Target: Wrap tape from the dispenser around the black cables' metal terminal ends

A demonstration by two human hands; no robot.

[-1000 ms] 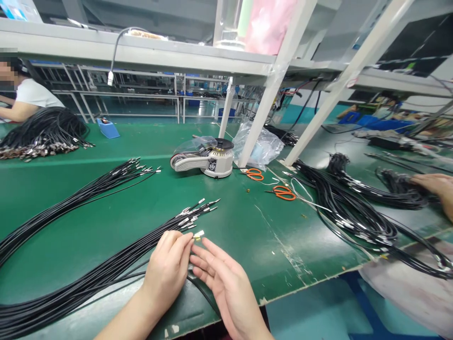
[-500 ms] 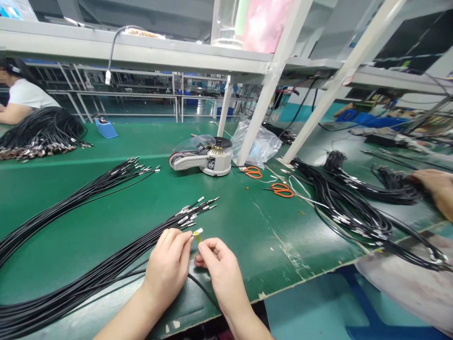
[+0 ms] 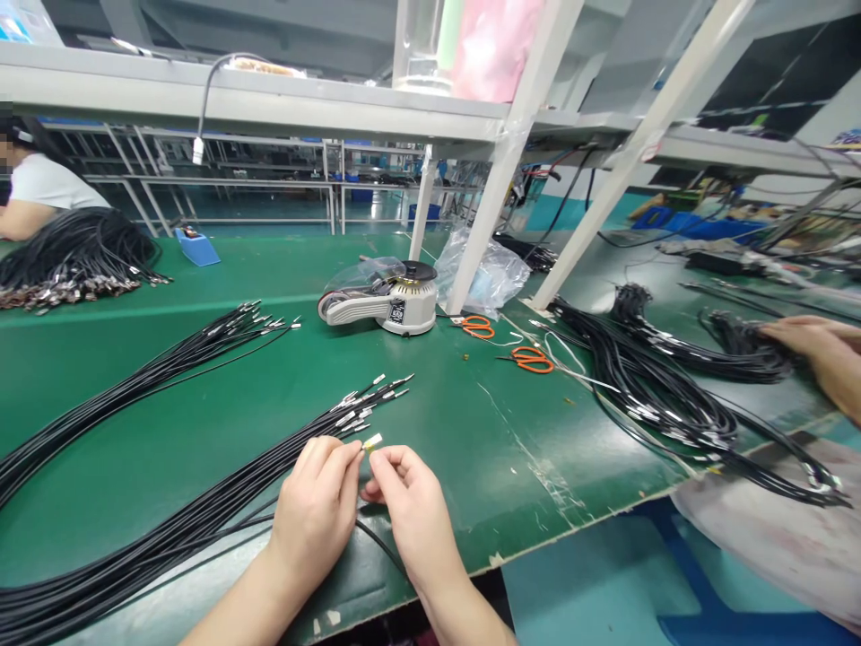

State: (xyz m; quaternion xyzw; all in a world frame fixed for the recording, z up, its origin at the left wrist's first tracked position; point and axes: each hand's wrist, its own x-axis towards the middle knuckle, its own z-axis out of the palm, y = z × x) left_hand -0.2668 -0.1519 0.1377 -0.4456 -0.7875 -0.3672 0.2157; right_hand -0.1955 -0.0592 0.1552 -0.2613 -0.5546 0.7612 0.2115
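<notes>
Near the front edge of the green table, my left hand (image 3: 316, 498) pinches a black cable (image 3: 382, 540) just behind its end. A small white tip (image 3: 374, 440) sticks out past the fingers. Yellow tape (image 3: 367, 446) sits at that tip, and my right hand (image 3: 412, 502) pinches it between thumb and forefinger, close against the left fingertips. Most of the tape is hidden by the fingers. Beside my left hand lies a bundle of black cables (image 3: 221, 492) with white-tagged ends pointing away to the right.
Farther back stands a round tape dispenser (image 3: 410, 307). Orange-handled scissors (image 3: 477, 327) and a second pair (image 3: 533, 360) lie to its right. Another cable bundle (image 3: 134, 379) is at left, more cables (image 3: 673, 386) at right. Slanted posts (image 3: 484, 188) hold a shelf. A co-worker's hand (image 3: 817, 345) reaches in.
My right fingers have moved slightly up and left against the cable tip, and less of the yellow tape shows. The co-worker's hand at right has shifted left. The view has turned slightly.
</notes>
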